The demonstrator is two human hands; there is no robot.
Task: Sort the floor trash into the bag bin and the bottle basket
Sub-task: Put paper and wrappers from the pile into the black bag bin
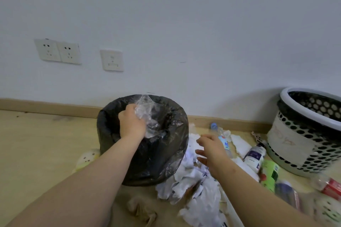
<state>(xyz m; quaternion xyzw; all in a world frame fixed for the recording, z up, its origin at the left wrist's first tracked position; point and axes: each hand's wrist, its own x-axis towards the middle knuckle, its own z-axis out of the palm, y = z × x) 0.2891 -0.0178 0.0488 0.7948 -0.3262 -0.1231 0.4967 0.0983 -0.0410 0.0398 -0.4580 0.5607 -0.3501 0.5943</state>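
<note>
My left hand (131, 122) grips a crumpled clear plastic bag (147, 114) over the mouth of the bin lined with a black bag (166, 153). My right hand (212, 150) hovers with spread, relaxed fingers above a heap of white crumpled paper and plastic (195, 188) on the floor, holding nothing. Just beyond its fingers lies a clear bottle with a blue cap (220, 135). The perforated black-and-white basket (302, 134) stands at the right against the wall. A white bottle with a purple label (255, 155) and a green bottle (270, 173) lie in front of it.
A red-labelled bottle (328, 187) and a dark bottle (287, 192) lie blurred at the lower right. A pale foam fruit net (86, 159) sits left of the bin, brown crumpled paper (142, 209) near me. Wall sockets (59, 51) are on the left.
</note>
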